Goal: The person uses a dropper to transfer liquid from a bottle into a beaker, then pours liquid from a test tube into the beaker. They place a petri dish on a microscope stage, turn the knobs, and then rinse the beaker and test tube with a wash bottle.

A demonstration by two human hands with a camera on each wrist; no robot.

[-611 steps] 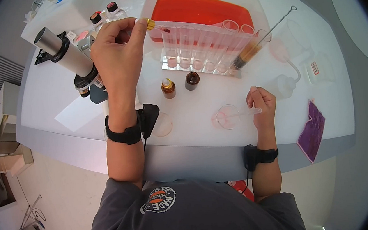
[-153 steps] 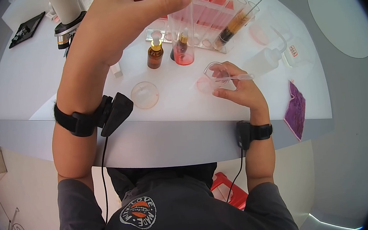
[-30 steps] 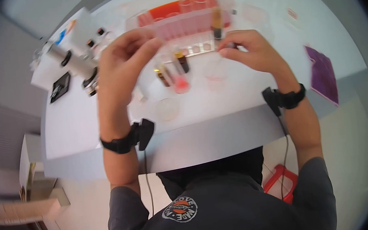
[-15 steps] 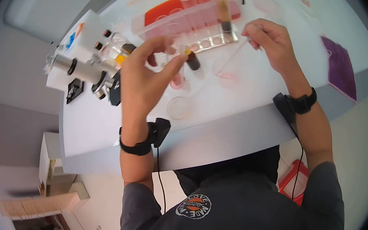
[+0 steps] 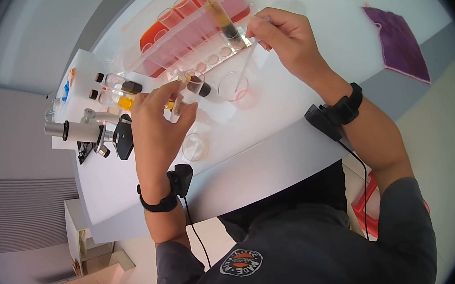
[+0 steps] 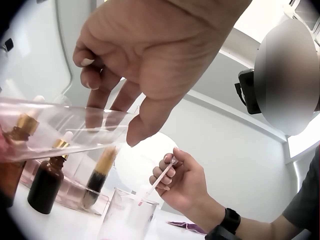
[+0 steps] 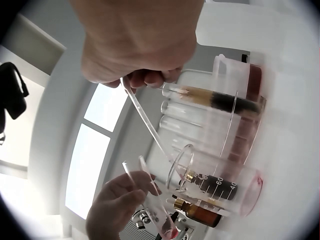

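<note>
Between thumb and fingers my left hand [image 5: 159,124] [image 6: 135,65] pinches a clear test tube [image 6: 65,131] [image 7: 156,207], tilted, with red-pink liquid at its lower end. A thin clear dropper [image 5: 247,61] [image 7: 150,125] is in the curled fingers of my right hand [image 5: 286,40] [image 7: 137,45]. Its tip reaches down inside a glass beaker [image 5: 234,87] [image 6: 125,215], which stands on the table with a little pink in its base. Whether the tip touches that pink, I cannot tell. Two brown bottles with gold collars stand near my left hand, one of them dark [image 5: 199,87] [image 6: 46,185].
Behind the hands are a rack of tubes [image 5: 213,65], one tube [image 5: 220,16] holding yellow-brown and black layers, and a tub of red-orange liquid. A microscope [image 5: 77,131] stands left, a shallow round dish [image 5: 194,147] nearer the front edge. A purple cloth [image 5: 399,46] lies right.
Earlier my right hand held the beaker, the dropper lying across it; now it holds the dropper, tip inside the beaker. My left hand's tube has gone from upright to tilted.
</note>
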